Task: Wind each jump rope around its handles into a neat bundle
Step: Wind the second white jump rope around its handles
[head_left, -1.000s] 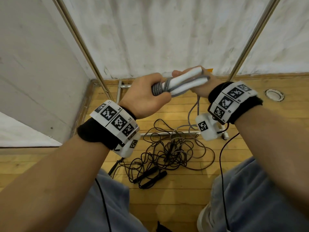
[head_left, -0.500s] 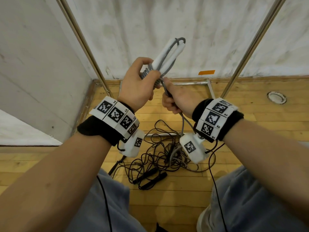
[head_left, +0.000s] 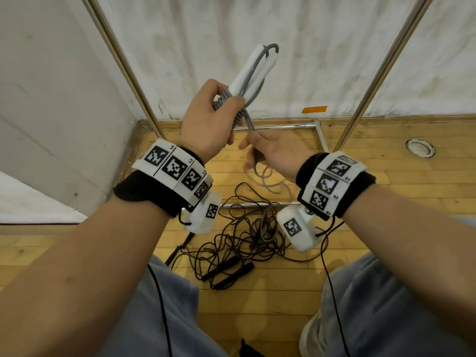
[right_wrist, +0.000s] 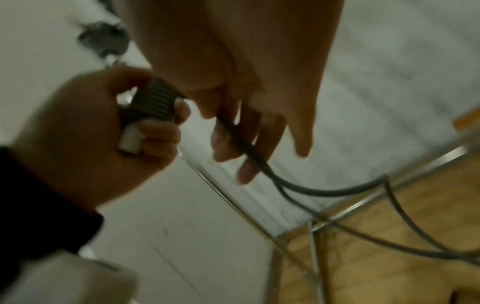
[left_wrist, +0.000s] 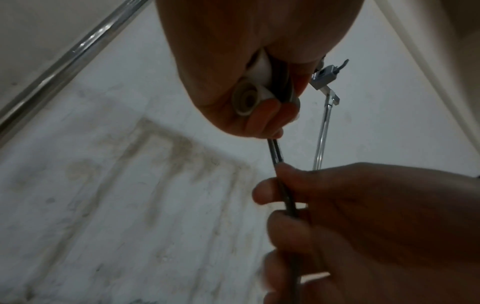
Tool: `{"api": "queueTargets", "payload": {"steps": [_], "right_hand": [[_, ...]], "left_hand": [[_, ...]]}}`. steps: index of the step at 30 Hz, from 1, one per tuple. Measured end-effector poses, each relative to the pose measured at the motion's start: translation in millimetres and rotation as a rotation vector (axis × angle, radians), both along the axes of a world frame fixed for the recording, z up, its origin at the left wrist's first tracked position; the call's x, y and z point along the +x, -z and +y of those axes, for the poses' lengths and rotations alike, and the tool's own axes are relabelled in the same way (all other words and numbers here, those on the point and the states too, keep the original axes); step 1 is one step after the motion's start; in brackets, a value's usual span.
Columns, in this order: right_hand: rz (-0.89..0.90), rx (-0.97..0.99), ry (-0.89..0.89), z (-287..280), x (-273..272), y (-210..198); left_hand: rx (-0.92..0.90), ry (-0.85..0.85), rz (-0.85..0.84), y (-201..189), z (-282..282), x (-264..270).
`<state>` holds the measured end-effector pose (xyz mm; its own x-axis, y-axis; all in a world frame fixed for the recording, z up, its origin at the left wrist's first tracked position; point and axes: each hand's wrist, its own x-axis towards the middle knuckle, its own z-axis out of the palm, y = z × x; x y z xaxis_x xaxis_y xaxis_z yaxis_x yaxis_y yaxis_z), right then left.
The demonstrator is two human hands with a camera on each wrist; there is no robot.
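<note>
My left hand [head_left: 226, 106] grips two white handles [head_left: 253, 70] held side by side, pointing up and away. Grey rope [head_left: 248, 122] is coiled in several turns round their lower end [right_wrist: 155, 102], and one loop runs over their tips. In the left wrist view a handle end cap [left_wrist: 246, 98] shows under the left hand [left_wrist: 233, 61]. Just below, my right hand [head_left: 260, 148] pinches the doubled grey rope [left_wrist: 274, 152] between thumb and fingers [left_wrist: 262, 193]. The loose grey rope [right_wrist: 311, 189] trails down to the floor. A black jump rope [head_left: 239, 235] lies tangled on the floor, its black handles [head_left: 229, 271] near my knees.
Slanted metal poles [head_left: 123, 63] and a low metal bar [head_left: 278, 127] frame the spot against white wall sheets. The floor is wood, with an orange tape strip [head_left: 314, 109] and a round fitting [head_left: 419, 148]. My trousered legs [head_left: 386, 305] flank the black rope.
The handles swung from lying level to pointing up. My right hand left the handle tips, took the rope below the left hand and has since slid slightly down it.
</note>
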<state>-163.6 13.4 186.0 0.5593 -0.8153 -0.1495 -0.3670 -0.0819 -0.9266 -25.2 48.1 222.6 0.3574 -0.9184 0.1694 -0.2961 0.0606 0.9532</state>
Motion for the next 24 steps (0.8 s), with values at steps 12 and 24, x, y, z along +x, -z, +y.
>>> {"api": "queueTargets", "payload": {"steps": [12, 24], "right_hand": [[0.316, -0.463, -0.073, 3.5, 7.7, -17.6], [0.643, -0.580, -0.177, -11.8, -15.2, -15.5]], "left_hand": [[0.011, -0.097, -0.544, 31.0, -8.0, 37.2], [0.256, -0.003, -0.847, 54.8, -12.1, 35.6]]}}
